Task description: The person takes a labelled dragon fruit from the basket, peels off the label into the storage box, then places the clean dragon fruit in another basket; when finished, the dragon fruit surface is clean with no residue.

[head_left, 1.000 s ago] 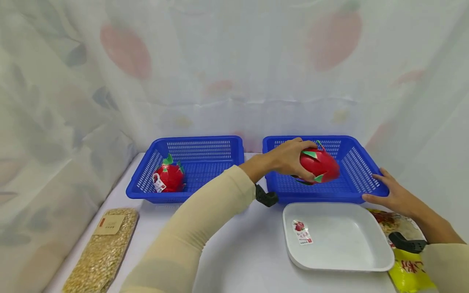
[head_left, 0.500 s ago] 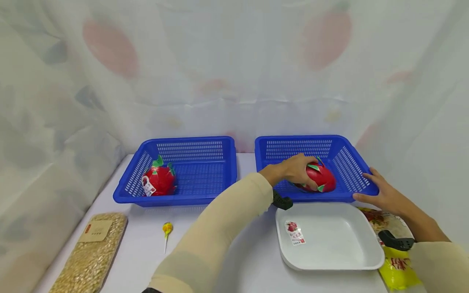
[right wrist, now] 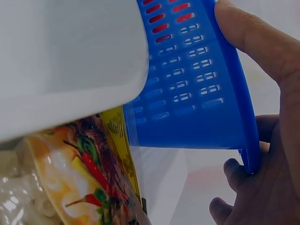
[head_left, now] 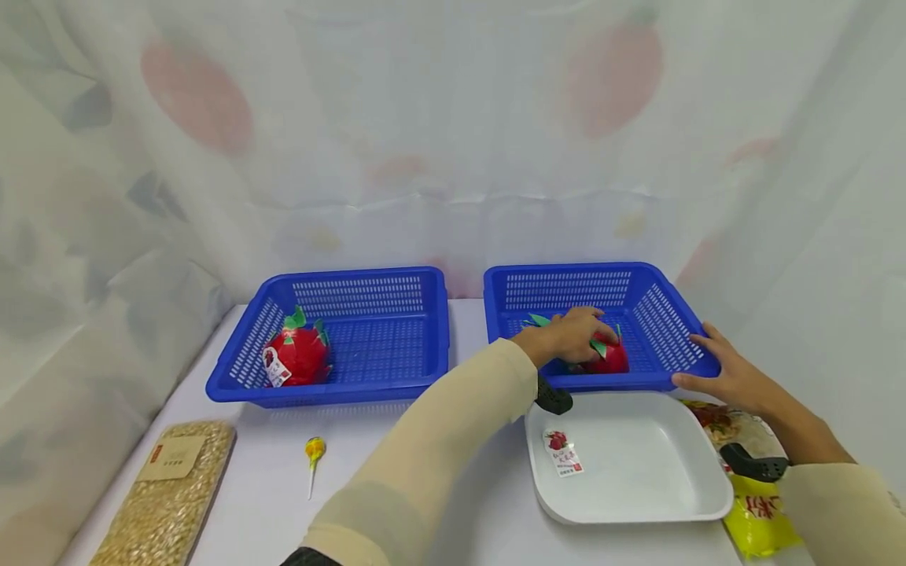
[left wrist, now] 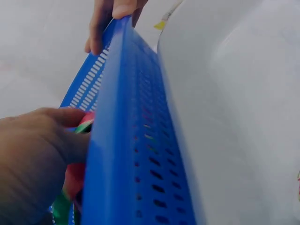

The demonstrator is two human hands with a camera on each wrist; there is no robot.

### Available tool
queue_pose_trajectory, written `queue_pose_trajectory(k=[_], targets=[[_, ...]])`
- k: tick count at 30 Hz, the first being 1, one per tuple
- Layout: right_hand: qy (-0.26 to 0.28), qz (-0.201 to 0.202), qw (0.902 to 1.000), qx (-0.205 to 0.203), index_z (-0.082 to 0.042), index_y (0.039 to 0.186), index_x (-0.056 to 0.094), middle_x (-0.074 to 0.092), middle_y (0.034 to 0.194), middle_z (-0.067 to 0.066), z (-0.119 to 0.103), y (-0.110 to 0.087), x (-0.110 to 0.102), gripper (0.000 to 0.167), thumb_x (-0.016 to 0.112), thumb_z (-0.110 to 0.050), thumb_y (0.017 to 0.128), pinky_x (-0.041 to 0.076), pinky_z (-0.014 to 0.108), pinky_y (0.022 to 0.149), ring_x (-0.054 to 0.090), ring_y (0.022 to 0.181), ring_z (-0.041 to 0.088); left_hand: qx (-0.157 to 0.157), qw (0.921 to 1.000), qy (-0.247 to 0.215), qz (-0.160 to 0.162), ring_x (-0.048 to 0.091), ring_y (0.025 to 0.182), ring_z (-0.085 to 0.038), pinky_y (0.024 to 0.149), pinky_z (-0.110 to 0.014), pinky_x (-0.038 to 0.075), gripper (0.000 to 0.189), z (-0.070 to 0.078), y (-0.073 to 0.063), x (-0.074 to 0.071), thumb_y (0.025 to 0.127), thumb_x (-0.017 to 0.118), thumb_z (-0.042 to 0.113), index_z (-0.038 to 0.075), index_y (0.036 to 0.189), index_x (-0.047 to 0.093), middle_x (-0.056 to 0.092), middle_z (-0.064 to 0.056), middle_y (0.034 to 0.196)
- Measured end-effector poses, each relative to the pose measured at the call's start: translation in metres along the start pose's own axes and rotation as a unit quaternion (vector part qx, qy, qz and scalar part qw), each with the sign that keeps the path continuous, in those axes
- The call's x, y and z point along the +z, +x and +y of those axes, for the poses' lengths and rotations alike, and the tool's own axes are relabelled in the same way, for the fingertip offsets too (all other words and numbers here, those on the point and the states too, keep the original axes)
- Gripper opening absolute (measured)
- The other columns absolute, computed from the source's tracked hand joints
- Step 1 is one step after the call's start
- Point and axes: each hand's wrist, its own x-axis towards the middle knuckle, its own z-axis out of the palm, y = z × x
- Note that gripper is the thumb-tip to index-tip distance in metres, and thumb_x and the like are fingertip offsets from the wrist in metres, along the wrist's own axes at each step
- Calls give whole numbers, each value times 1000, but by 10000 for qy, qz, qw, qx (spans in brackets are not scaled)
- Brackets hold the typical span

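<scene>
Bent fingers of my left hand [head_left: 572,336] hold a red dragon fruit [head_left: 613,359] low inside the right blue basket [head_left: 665,318]. In the left wrist view, thumb and forefinger meet the dragon fruit [left wrist: 75,180] behind the basket's wall. Green leaf tips [head_left: 539,320] stick out beyond that hand, which hides much of what lies under it. My right hand [head_left: 739,383] grips the same basket's right corner, thumb at the front and fingers round the rim, as the right wrist view also shows. Another dragon fruit [head_left: 300,355], with a white label, sits in the left blue basket [head_left: 389,385].
A white tray [head_left: 630,464] with a dragon-fruit sticker stands before the right basket. A yellow food packet [head_left: 760,515] lies partly under its right side. At left are a lollipop [head_left: 314,450] and a clear bag of pale grain [head_left: 170,503]. Curtains hang behind.
My left hand has lowered the dragon fruit from above the right basket down into it. The lollipop has come into sight from behind the left sleeve. My right hand keeps its grip on the rim.
</scene>
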Motion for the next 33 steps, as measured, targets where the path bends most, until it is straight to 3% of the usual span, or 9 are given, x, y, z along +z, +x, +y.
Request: queue_pose_trajectory(k=[3,6,11,15,17,19,23,26,33], targets=[[14,-25,10000,33,5,151,0,-15,153,30,-1,0,1,103,70,-35,86,33,74,83,25,117,68,-436,9978,372,342,26,127,-16,101,-35,27,39,2,0,2,93,65,26,46,126,62,32,2,141],[37,-27,10000,2,5,151,0,-16,153,30,-2,0,0,103,69,-34,86,34,74,83,26,116,67,-741,9937,512,674,35,105,-16,81,-26,34,40,2,-1,4,93,64,25,46,126,61,36,-1,122],[-21,1,10000,25,8,150,2,-18,153,28,-3,-1,-2,101,69,-34,86,33,74,83,23,117,68,-596,9949,185,790,49,86,-14,65,-20,43,44,0,-2,6,93,63,15,35,132,60,43,-4,123],[-61,19,9999,81,9,150,4,-19,153,27,-4,-2,-2,102,69,-36,86,32,74,83,22,118,69,-340,9963,129,773,52,98,-15,73,-18,45,48,0,-6,7,91,65,11,30,135,59,47,-2,129],[-102,17,9999,114,9,149,4,-19,153,28,-3,-2,-2,102,69,-36,86,33,74,83,22,118,69,-241,9969,-240,705,49,115,-16,77,-16,46,55,0,-6,9,89,65,6,29,138,55,44,-1,139],[-122,15,9998,139,9,149,4,-18,153,29,-3,-1,-1,102,69,-37,85,35,73,83,22,117,68,-195,9926,-1023,628,39,131,-17,78,-15,48,67,1,-5,11,87,63,-2,31,144,48,36,1,149],[-195,38,9997,174,9,149,6,-16,153,30,-3,0,1,102,70,-38,85,36,72,83,22,119,67,-29,9594,-2763,570,32,138,-21,78,-20,51,84,2,-2,14,86,56,-12,31,152,30,14,2,159],[-228,45,9996,178,9,149,8,-14,153,30,-4,1,2,102,70,-39,84,36,72,83,21,119,67,37,9365,-3473,483,43,131,-24,84,-24,50,84,3,-2,14,87,59,-10,30,154,27,10,3,160],[-174,33,9997,149,10,149,7,-14,152,31,-3,-3,-1,100,69,-37,85,37,72,81,21,118,68,-48,9431,-3231,783,46,128,-23,88,-32,50,79,8,-13,1,84,76,21,31,150,35,32,6,152]])
